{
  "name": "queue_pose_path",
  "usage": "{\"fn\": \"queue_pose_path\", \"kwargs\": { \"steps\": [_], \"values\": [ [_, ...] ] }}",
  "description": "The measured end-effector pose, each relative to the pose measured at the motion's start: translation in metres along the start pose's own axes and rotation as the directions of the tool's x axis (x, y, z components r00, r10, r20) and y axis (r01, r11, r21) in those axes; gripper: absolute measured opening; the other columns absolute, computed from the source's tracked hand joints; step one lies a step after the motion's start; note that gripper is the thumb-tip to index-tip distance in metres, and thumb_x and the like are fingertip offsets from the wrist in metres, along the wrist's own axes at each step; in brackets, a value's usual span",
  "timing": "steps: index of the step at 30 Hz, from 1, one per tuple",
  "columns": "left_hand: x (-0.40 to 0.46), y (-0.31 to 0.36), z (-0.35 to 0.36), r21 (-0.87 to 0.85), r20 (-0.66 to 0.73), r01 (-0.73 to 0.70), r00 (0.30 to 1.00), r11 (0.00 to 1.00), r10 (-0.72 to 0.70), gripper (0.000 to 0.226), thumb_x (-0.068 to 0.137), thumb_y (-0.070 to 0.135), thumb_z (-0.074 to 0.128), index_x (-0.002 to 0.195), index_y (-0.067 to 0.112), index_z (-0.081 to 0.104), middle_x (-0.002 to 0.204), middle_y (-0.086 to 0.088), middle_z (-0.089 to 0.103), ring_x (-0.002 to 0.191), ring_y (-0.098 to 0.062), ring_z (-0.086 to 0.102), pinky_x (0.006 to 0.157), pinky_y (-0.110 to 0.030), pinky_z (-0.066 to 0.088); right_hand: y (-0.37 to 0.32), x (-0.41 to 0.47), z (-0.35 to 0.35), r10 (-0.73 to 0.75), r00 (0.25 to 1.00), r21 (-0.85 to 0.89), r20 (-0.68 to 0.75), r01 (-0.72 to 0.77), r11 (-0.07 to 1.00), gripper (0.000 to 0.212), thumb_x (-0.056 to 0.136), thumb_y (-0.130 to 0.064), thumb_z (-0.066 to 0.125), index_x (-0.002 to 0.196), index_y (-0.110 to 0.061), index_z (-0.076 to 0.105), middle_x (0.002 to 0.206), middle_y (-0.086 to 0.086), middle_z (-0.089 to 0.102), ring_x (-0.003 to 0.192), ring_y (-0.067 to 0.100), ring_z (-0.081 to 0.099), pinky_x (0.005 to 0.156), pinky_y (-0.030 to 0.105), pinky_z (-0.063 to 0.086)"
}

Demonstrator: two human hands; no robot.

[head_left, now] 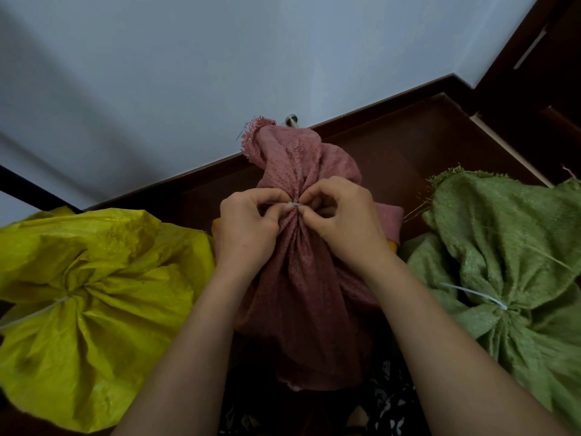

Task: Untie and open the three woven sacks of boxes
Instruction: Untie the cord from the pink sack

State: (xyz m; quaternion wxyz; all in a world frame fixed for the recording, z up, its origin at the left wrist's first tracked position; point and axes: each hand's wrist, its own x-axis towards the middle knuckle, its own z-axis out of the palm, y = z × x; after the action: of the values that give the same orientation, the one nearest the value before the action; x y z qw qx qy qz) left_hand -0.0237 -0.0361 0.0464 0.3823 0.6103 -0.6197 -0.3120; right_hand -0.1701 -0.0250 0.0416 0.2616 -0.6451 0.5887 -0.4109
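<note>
The left hand [248, 228] and right hand [342, 221] are both curled nearly closed at the gathered neck of the red sack [301, 278], fingertips pinching its white tie [295, 205]. Three woven sacks stand on the dark floor [408, 146]: a yellow sack [94, 309] at left, the red one in the middle, a green sack [518, 262] at right, each cinched by one white tie. The boxes are hidden inside; the yellow and green sacks run past the frame edges.
</note>
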Motion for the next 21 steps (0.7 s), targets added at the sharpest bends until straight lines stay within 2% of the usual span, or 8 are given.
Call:
{"fn": "queue_pose_path", "kwargs": {
  "steps": [2, 5, 10, 15, 21],
  "values": [
    [0.0002, 0.0018, 0.001, 0.012, -0.017, -0.005, 1.0, 1.0, 0.005, 0.007, 0.078, 0.013, 0.074, 0.079, 0.019, 0.077, 0.08, 0.011, 0.073, 0.081, -0.007, 0.069, 0.082, -0.034, 0.055, 0.0, 0.0003, 0.0027, -0.08, 0.996, -0.067, -0.027, 0.078, 0.995, 0.006, 0.078, -0.01, 0.074, 0.083, -0.011, 0.071, 0.083, -0.004, 0.057, 0.07, 0.007, 0.057, 0.064, 0.024, 0.054],
    [0.0011, 0.003, 0.0015, 0.0, -0.008, -0.012, 1.0, 1.0, 0.012, 0.009, 0.077, 0.009, 0.075, 0.079, 0.017, 0.077, 0.079, 0.009, 0.072, 0.079, -0.006, 0.069, 0.082, -0.031, 0.056, 0.0035, 0.0009, 0.0064, -0.123, 0.992, -0.14, -0.03, 0.117, 0.983, 0.004, 0.081, -0.013, 0.072, 0.084, -0.012, 0.071, 0.086, -0.002, 0.056, 0.073, 0.011, 0.058, 0.062, 0.036, 0.055],
    [0.0009, 0.0027, 0.0044, 0.002, -0.005, 0.023, 1.0, 1.0, -0.023, 0.026, 0.076, 0.005, 0.075, 0.073, 0.03, 0.069, 0.078, 0.011, 0.071, 0.075, -0.003, 0.068, 0.078, -0.025, 0.056, 0.0032, 0.0003, 0.0053, -0.15, 0.988, -0.169, 0.019, 0.151, 0.974, 0.003, 0.085, -0.012, 0.067, 0.086, -0.009, 0.069, 0.089, 0.003, 0.057, 0.077, 0.015, 0.058, 0.067, 0.04, 0.053],
    [0.0017, 0.0045, 0.0057, 0.001, -0.006, 0.005, 1.0, 1.0, -0.005, 0.019, 0.078, 0.005, 0.072, 0.076, 0.024, 0.071, 0.081, 0.005, 0.072, 0.079, -0.007, 0.068, 0.081, -0.024, 0.054, -0.0008, 0.0004, 0.0049, -0.138, 0.99, -0.189, 0.032, 0.142, 0.972, 0.005, 0.089, -0.009, 0.061, 0.088, -0.007, 0.066, 0.093, 0.004, 0.055, 0.08, 0.014, 0.055, 0.071, 0.032, 0.05],
    [0.0022, 0.0088, 0.0038, -0.07, -0.014, 0.042, 0.999, 0.997, -0.043, 0.03, 0.078, 0.006, 0.073, 0.067, 0.033, 0.066, 0.075, 0.015, 0.069, 0.072, 0.001, 0.065, 0.074, -0.013, 0.049, 0.0029, 0.0019, 0.0032, -0.119, 0.993, -0.177, -0.025, 0.113, 0.978, 0.006, 0.085, -0.002, 0.062, 0.084, -0.008, 0.065, 0.088, 0.004, 0.059, 0.079, 0.008, 0.05, 0.073, 0.006, 0.036]
  ]
}}
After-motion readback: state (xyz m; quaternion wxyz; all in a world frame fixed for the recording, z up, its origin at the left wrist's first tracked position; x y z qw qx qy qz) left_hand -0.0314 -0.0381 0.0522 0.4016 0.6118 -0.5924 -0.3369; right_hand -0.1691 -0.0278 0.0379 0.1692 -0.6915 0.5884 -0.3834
